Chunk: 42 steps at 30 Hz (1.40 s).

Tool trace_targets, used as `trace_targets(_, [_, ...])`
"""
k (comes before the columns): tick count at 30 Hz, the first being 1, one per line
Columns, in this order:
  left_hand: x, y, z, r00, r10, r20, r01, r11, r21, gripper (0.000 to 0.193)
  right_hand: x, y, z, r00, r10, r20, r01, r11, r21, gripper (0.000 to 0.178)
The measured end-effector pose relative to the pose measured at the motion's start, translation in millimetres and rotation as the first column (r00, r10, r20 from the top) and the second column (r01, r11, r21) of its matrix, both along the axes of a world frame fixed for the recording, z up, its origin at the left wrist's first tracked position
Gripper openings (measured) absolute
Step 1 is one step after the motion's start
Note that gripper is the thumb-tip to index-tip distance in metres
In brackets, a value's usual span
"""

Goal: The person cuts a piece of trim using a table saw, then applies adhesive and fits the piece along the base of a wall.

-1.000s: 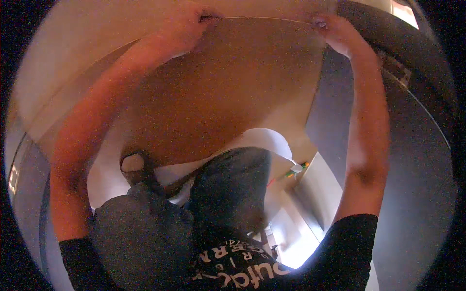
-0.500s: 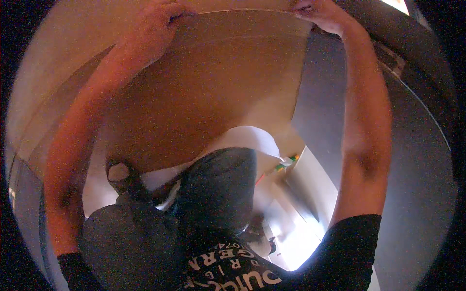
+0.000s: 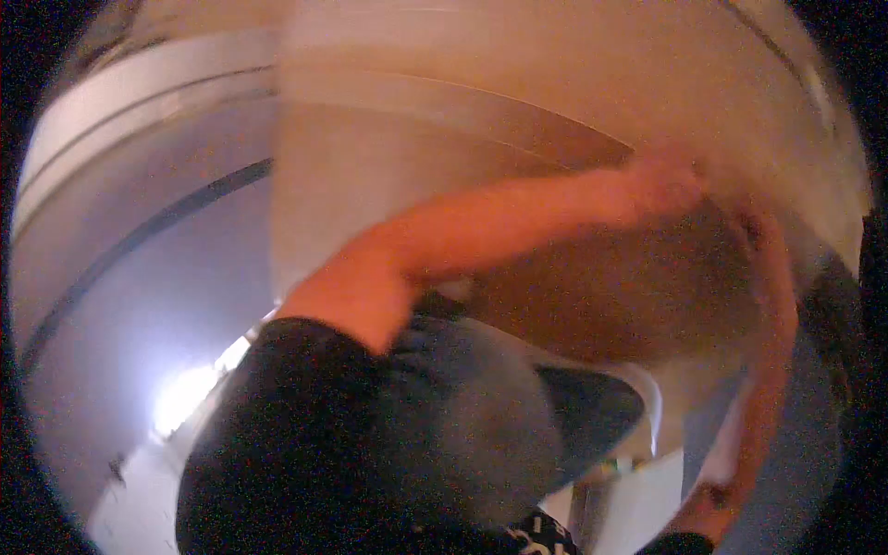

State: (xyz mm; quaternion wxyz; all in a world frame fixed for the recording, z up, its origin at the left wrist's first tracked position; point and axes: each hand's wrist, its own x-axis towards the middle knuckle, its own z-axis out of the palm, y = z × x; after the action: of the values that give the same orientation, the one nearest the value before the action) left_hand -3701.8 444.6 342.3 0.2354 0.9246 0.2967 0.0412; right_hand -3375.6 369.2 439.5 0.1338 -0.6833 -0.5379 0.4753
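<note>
Cardboard, a large flat brown sheet (image 3: 592,287), fills the middle and the two o'clock part of the view, and both your hands are up against it.

Nearest the camera, at six o'clock, you see your black short-sleeved shirt (image 3: 305,444) and your grey trouser leg (image 3: 462,425), bent up toward the lens, with a darker patch beside it at five o'clock that is too blurred to name.

From your shoulder at about seven o'clock your left forearm runs across the frame toward two o'clock, and your left hand (image 3: 661,185) lies on the upper face of the cardboard sheet near its top edge. It is smeared by motion, so you cannot tell whether the fingers are spread or curled, only that the hand touches the sheet.

Your right forearm rises from five o'clock along the right side, and your right hand (image 3: 754,231) meets the sheet's right edge at about three o'clock, just beside the left hand. Its fingers are blurred too; whether they are clamped round the edge or pressed flat, you cannot tell.

Beyond the sheet, at twelve o'clock, stands a pale beige panel (image 3: 388,166) with faint lines across it. Farther out, at nine to ten o'clock, a white curved wall with a dark stripe (image 3: 120,231) bends along the rim, and a bright glare on the pale floor (image 3: 185,398) sits at eight o'clock.
</note>
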Motion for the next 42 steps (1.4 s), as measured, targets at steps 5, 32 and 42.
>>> trace_targets(5, [-41.1,178.2,13.5,0.989,0.064,-0.130,-0.054,0.995,0.082,0.028,132.4,71.3,-94.0,0.988,-0.152,0.029,0.149,0.986,0.072,0.025])
trace_targets(32, [-377.0,379.8,-3.8,0.817,0.469,0.334,-0.566,0.765,0.309,0.019,-489.8,412.5,-43.7,0.909,0.341,0.238,-0.395,0.888,0.234,0.037])
trace_targets(42, [-304.3,387.8,37.7,0.842,0.467,0.271,-0.523,0.828,0.200,0.024,-431.5,423.5,-35.5,0.992,0.109,0.056,-0.120,0.960,0.254,0.021])
